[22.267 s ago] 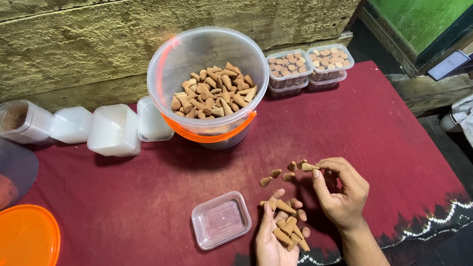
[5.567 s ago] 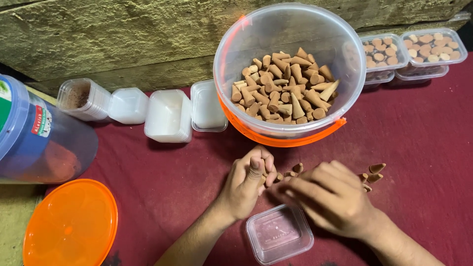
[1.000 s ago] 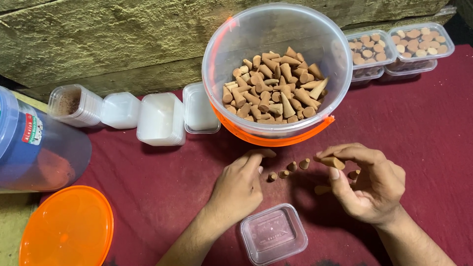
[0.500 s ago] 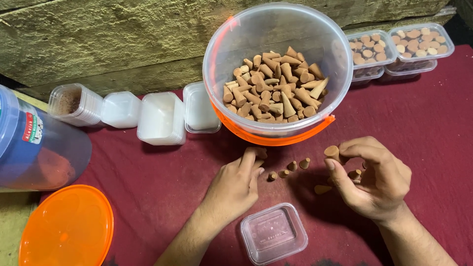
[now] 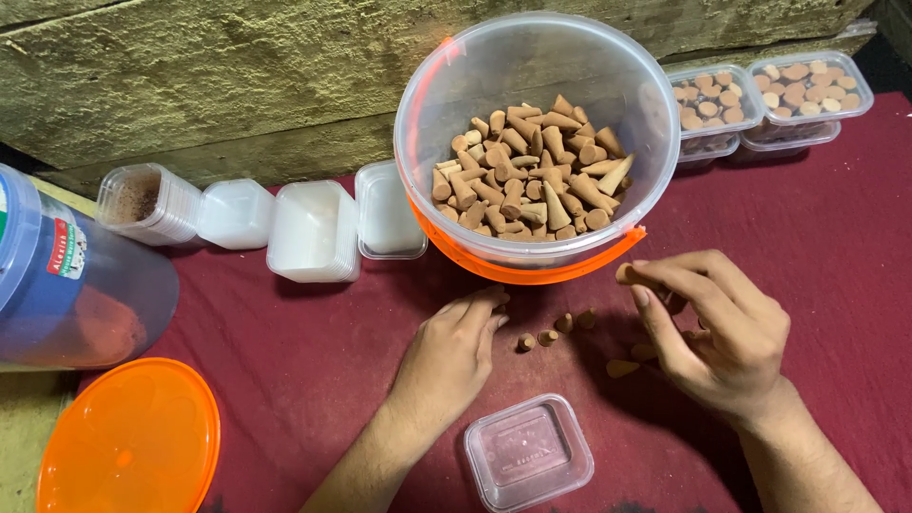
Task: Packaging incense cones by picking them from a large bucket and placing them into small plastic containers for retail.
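A clear plastic bucket (image 5: 446, 114) with an orange rim band holds many tan cones (image 5: 532, 176). In front of it, a few cones (image 5: 551, 332) stand in a short row on the dark red cloth (image 5: 285, 370). My left hand (image 5: 446, 366) rests palm down with its fingertips at the left end of that row. My right hand (image 5: 717, 328) hovers to the right and pinches one cone (image 5: 625, 275) between thumb and fingers. One more cone (image 5: 622, 368) lies on its side below it. A small clear square box (image 5: 528, 453) sits empty near my wrists.
White and clear small boxes (image 5: 309, 228) line the back left beside a box of brown powder (image 5: 142, 199). Two filled boxes of cones (image 5: 765, 100) stand back right. A blue-lidded jar (image 5: 66, 275) and an orange lid (image 5: 128, 442) lie left. A stone wall (image 5: 237, 66) runs behind.
My right hand has lifted a cone from the cloth and now holds it a little higher and further left. My left hand has stayed at the row.
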